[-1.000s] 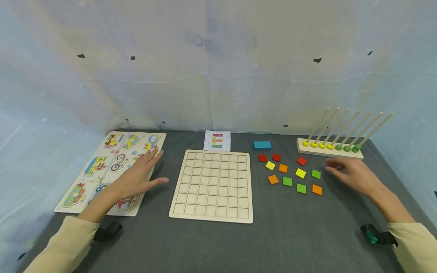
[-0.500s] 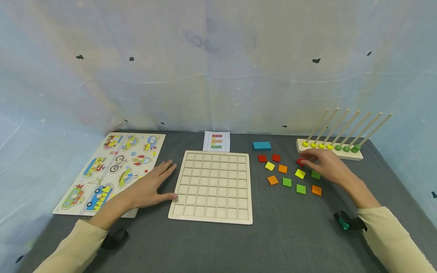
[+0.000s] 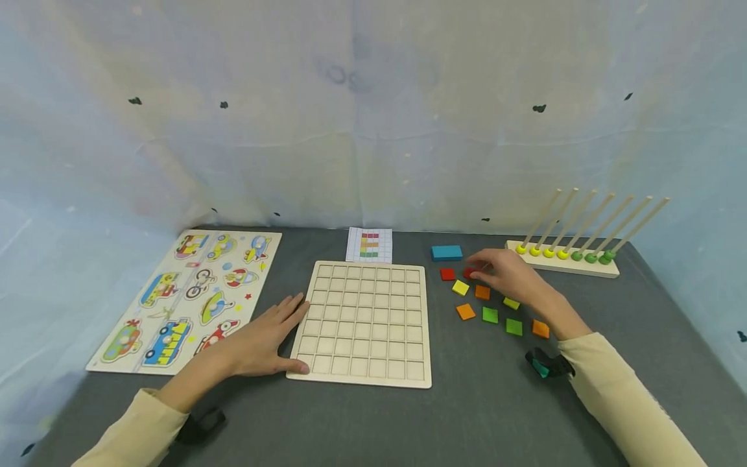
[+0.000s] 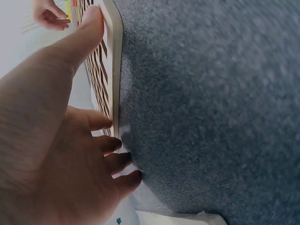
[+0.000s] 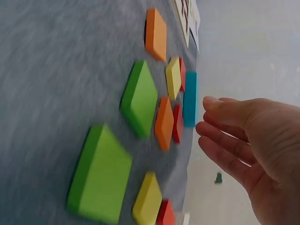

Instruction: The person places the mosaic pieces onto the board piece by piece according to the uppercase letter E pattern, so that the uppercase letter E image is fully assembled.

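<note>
My left hand [image 3: 259, 344] rests at the left edge of a wooden grid board [image 3: 362, 324], its thumb on the near left corner. In the left wrist view, the fingertips [image 4: 123, 161] lie along the board's side. Over the loose tiles, my right hand [image 3: 510, 275] hovers with relaxed fingers, nothing between them. Its fingertips in the head view are close to a red tile [image 3: 469, 273]. Another red tile [image 3: 447, 274], a yellow tile [image 3: 460, 288] and an orange tile [image 3: 482, 292] lie nearby. The right wrist view shows a third red tile [image 5: 166, 213], which the hand covers in the head view.
A blue block [image 3: 446, 253] lies behind the tiles. Green tiles [image 3: 490, 315] lie nearer. A pattern card [image 3: 379, 246] sits behind the board. At the left is a vehicle picture puzzle [image 3: 192, 305]; at the back right stands a peg rack [image 3: 604, 269] with beads.
My right hand has moved left from beside the peg rack, across the tiles, toward the middle red tile. My left hand has come off the picture puzzle onto the grid board's left edge.
</note>
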`<state>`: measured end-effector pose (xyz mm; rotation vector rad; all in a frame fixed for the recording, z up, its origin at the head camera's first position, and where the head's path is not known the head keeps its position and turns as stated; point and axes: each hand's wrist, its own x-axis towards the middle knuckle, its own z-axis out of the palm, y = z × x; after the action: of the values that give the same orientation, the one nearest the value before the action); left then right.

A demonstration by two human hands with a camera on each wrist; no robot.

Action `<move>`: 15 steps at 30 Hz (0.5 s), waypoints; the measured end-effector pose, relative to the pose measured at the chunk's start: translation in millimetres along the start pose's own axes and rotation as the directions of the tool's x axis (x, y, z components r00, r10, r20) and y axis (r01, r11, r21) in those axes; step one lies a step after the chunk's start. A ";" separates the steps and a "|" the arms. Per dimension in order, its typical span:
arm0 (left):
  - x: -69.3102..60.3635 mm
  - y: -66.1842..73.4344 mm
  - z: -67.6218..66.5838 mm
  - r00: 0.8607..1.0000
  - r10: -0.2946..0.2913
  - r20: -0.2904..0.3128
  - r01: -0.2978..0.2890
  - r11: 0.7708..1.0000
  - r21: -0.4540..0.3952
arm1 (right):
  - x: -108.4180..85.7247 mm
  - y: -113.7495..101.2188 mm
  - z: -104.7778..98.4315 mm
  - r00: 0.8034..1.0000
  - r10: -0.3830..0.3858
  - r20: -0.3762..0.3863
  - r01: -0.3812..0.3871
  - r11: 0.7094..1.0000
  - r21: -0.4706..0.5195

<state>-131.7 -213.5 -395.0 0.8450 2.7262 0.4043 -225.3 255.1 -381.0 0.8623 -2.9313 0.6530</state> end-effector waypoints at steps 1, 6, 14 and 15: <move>-0.7 -0.5 0.5 1.000 0.002 0.003 -0.002 1.000 0.003 | 3.1 -2.3 2.1 1.000 -0.010 0.003 0.010 1.000 0.006; -1.4 -2.4 1.5 1.000 0.018 0.011 -0.018 1.000 0.003 | 13.8 -9.0 10.0 0.999 -0.021 0.027 0.020 0.999 0.031; -1.2 -3.9 2.5 0.999 0.030 0.026 -0.029 0.999 -0.018 | 24.0 -13.4 18.3 0.995 -0.004 0.097 0.001 1.000 0.029; -1.1 -4.0 2.4 0.999 0.029 0.030 -0.028 0.999 -0.020 | 25.1 -13.9 18.5 0.995 -0.004 0.105 0.001 1.000 0.024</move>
<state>-132.0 -216.9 -398.5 0.8788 2.6805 0.4201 -237.4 224.3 -389.2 0.9302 -3.0197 0.6647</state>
